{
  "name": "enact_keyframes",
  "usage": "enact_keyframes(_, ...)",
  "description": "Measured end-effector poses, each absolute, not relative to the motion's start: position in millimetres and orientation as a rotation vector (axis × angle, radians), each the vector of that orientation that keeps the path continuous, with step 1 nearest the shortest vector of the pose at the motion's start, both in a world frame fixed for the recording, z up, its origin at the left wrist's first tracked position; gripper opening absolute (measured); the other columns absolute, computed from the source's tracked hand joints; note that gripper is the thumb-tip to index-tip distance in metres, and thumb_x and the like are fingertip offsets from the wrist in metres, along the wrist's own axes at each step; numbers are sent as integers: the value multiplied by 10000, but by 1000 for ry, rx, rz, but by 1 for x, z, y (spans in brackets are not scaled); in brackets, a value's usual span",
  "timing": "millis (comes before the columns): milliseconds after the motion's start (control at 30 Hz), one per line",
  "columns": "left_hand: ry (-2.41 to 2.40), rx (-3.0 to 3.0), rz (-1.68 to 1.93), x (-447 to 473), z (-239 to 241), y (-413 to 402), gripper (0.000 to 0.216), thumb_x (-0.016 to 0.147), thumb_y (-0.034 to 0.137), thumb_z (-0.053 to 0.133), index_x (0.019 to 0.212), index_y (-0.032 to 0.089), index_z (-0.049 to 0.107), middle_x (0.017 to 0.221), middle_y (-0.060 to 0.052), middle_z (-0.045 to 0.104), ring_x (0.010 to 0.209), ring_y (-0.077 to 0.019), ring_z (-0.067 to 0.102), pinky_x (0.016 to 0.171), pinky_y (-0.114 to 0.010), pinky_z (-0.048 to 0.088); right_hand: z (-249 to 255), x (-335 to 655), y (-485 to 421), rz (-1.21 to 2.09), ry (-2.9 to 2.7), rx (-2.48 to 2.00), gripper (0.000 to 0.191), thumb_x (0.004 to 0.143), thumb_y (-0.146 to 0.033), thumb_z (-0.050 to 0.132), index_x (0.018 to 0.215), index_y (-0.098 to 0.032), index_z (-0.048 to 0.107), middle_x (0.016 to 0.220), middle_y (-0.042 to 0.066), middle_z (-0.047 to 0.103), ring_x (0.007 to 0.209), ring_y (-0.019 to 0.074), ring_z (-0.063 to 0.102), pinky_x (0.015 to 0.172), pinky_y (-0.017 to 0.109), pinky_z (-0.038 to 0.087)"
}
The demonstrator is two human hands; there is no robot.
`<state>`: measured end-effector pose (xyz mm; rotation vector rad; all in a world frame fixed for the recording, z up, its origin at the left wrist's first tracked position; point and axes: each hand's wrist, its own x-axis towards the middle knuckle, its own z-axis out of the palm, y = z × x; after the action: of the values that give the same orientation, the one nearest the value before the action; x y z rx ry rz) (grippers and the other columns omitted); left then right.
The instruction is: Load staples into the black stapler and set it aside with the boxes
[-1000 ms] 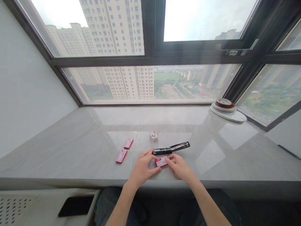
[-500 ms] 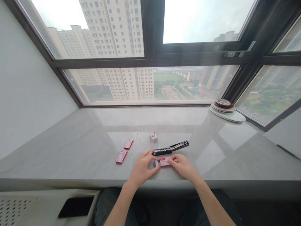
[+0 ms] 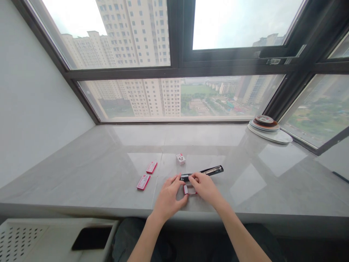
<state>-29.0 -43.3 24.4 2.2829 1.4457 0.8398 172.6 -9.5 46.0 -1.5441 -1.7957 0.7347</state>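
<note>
A small red-and-white box (image 3: 185, 189) lies near the windowsill's front edge, its inside partly showing. My left hand (image 3: 167, 198) grips its left end between thumb and fingers. My right hand (image 3: 205, 189) is curled above the box's right part, fingertips pinched together over the near body of a black stapler (image 3: 214, 170). Whatever those fingertips hold is hidden. The stapler lies opened out just behind the box, partly covered by the right hand. To the left are two flat red-and-white boxes, one nearer (image 3: 143, 182) and one farther (image 3: 152, 167).
A small white-and-red carton (image 3: 180, 159) stands behind the stapler. Stacked round plates or mats (image 3: 268, 131) sit in the far right corner by the window frame. Below the sill at left is a white perforated surface (image 3: 40, 240) with a dark phone-like slab (image 3: 91, 238).
My right hand has moved from the box's right end up and left, over the stapler. The box's printed face no longer shows. My left hand still holds the left end.
</note>
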Motion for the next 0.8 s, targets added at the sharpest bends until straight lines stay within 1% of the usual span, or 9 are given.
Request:
enact_keyframes(133,1447,2272,836,-30,25,-43,372,841,281,728,1202,335,657,1554,-5,475,1430,-295,437,1187,-507,406,41,167,-4,698,-1731,-1580,280,945,-412,512,958,-229,724,590,10,657,600,200,600,606,292,371)
enact_keyframes(267,1447,2268,827,-30,26,-42,385,837,270,732,1210,330,656,1571,-7,455,1424,-298,444,1187,-508,404,31,163,0,858,-1680,-1524,292,922,-435,543,923,-206,726,604,26,681,592,197,612,599,289,395)
enact_keyframes(400,1431,2254,841,-31,28,-42,414,835,251,730,1232,337,648,1560,-6,469,1422,-300,445,1185,-521,403,21,153,6,1045,-1492,-1470,335,886,-475,604,1007,-175,688,539,-28,599,497,149,514,520,251,356)
enact_keyframes(467,1414,2246,855,-31,28,-42,443,837,243,727,1260,342,641,1532,-14,501,1419,-302,447,1186,-522,400,22,147,8,1062,-1492,-1423,325,885,-480,619,998,-181,679,531,-51,558,489,127,467,512,237,334)
enact_keyframes(567,1400,2224,866,-33,28,-41,504,838,257,732,1321,343,618,1453,-35,572,1406,-301,461,1173,-507,414,33,140,8,987,-1595,-1393,277,905,-464,607,938,-202,689,532,-59,516,508,120,441,520,233,304)
enact_keyframes(633,1411,2208,866,-34,26,-40,525,837,281,741,1342,338,610,1427,-45,590,1396,-300,472,1163,-497,424,44,141,4,910,-1703,-1376,236,918,-429,599,936,-214,695,549,-57,518,532,124,460,545,238,307)
enact_keyframes(700,1429,2199,859,-36,23,-38,529,828,301,754,1337,335,615,1461,-46,563,1395,-302,474,1157,-492,427,54,145,-3,827,-1865,-1363,180,916,-380,606,913,-224,697,576,-48,549,561,127,488,574,246,307)
enact_keyframes(800,1431,2200,849,-36,20,-36,482,823,297,759,1288,341,640,1527,-23,507,1412,-298,456,1162,-484,418,60,156,-15,712,-2110,-1406,101,881,-300,635,849,-229,699,632,-29,611,597,130,513,587,259,272)
